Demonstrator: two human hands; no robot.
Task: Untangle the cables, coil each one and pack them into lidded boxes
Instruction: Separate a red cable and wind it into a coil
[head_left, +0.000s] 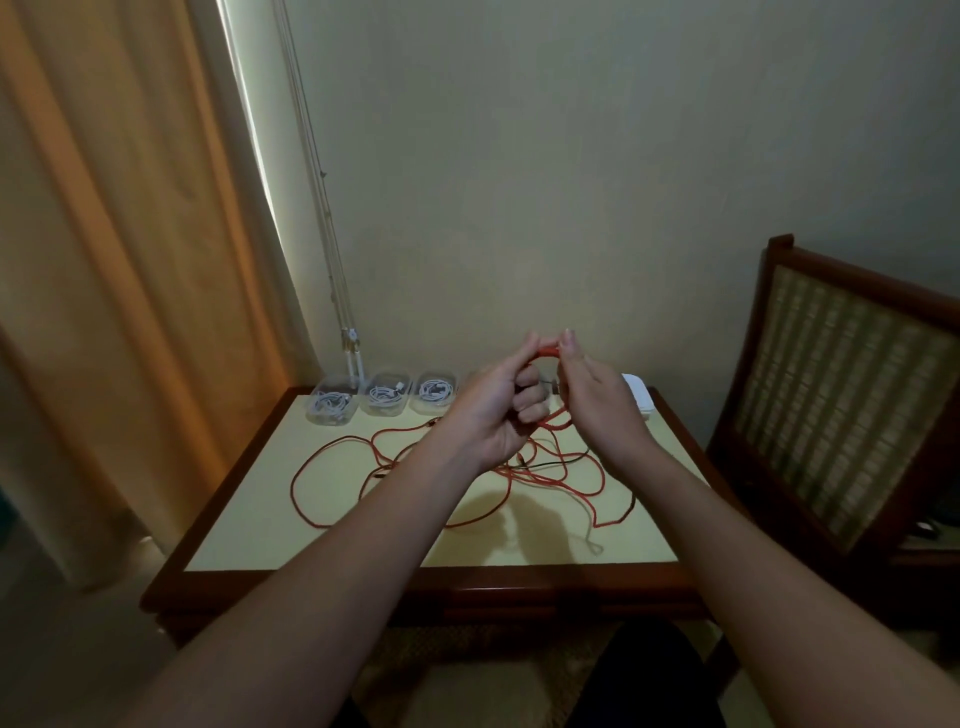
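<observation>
Tangled red cables lie in loose loops across the middle of the cream table top, with a thin dark cable among them. Both hands are raised above the tangle. My left hand has its fingers curled round a small red coil, and pinches the top of the loop. My right hand pinches the same red loop from the right side. Red strands hang from the hands down to the table. Three clear boxes with coiled white cables stand in a row at the table's back left.
A white lid or box lies at the back right of the table, partly hidden by my right hand. A wooden chair with a woven back stands to the right. A curtain hangs on the left, the wall is behind.
</observation>
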